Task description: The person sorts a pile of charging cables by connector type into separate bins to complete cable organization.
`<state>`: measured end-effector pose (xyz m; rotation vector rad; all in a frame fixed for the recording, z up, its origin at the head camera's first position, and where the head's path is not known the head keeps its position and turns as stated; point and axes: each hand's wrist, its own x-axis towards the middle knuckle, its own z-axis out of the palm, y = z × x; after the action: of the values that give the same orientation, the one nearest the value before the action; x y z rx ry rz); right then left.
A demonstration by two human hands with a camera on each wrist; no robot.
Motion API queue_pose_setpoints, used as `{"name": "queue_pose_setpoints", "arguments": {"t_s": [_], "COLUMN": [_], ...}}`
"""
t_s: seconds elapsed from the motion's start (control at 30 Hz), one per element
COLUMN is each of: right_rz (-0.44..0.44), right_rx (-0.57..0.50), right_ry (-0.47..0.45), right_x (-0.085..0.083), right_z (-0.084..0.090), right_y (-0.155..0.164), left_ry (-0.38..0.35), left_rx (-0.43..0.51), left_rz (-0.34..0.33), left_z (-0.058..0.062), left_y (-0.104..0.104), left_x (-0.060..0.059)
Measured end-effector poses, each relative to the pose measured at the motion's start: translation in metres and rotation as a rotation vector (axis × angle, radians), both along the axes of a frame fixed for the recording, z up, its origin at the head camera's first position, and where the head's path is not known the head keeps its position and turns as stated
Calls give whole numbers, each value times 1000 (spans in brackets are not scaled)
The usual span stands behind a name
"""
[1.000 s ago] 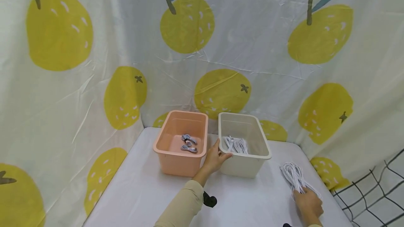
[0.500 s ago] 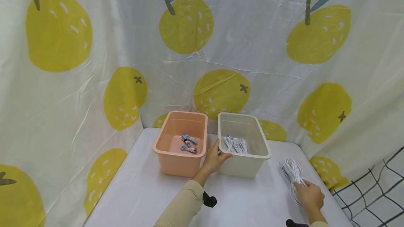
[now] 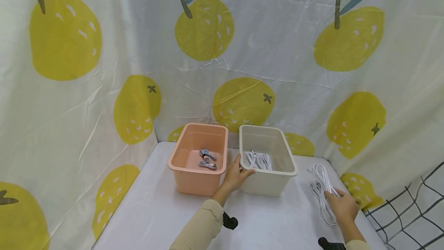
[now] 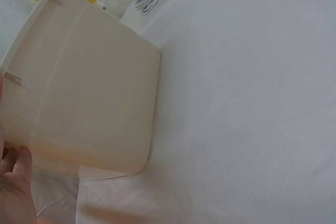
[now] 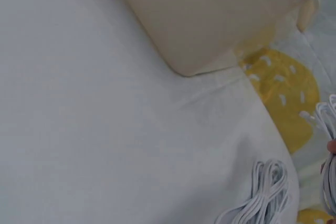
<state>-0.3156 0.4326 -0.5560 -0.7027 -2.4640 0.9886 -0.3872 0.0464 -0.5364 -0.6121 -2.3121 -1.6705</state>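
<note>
My right hand (image 3: pixel 343 205) grips a coiled white cable (image 3: pixel 326 211) around its middle, at the right side of the table. At the right wrist view's edge the held cable (image 5: pixel 329 182) shows with a fingertip on it. A second white cable coil (image 5: pixel 265 195) lies on the table below it. My left hand (image 3: pixel 236 176) holds the near left corner of a cream plastic bin (image 3: pixel 265 184), thumb along the front below the rim. In the left wrist view, the left hand's fingers (image 4: pixel 21 166) sit against that bin's wall. Inside the bin lie several white cable coils (image 3: pixel 259 160).
A peach bin (image 3: pixel 197 180) stands left of the cream one, with small grey cable bundles (image 3: pixel 207 159) inside. Both stand on a white-covered table (image 3: pixel 270 223). A fruit-print curtain (image 3: pixel 291 88) hangs behind and at the sides. Black netting (image 3: pixel 409 207) is at the right.
My right hand has lifted its cable coil up and slightly right, away from the other coil, which has come into view on the table. The left hand and the bins have stayed put.
</note>
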Motion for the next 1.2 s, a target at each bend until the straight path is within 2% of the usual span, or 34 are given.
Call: {"name": "queue_pose_setpoints", "arguments": {"t_s": [0.27,0.43,0.53,0.77,0.87,1.0,1.2], "right_rz": [48,71,96,145,162,186,205], "right_rx": [0,-99,-146,-129,-118,-100,-68], "right_ry": [16,11,18,46,81,116,149], "right_x": [-4,-6,-7,-14,-18,-24,-38], "right_z": [30,51,62,85,93,102,113], "right_y": [-3,-7,-10,-23,-31,-44,-69], "left_ry": [13,45,39,8,19,32,0], "left_rx": [0,-15,-31,-21,-6,4,-15], "left_rz": [3,17,27,18,17,16,19], "left_z": [0,2,3,2,2,2,1], "left_y": [1,1,1,1,1,1,0], "left_x": [3,3,3,4,5,6,6]}}
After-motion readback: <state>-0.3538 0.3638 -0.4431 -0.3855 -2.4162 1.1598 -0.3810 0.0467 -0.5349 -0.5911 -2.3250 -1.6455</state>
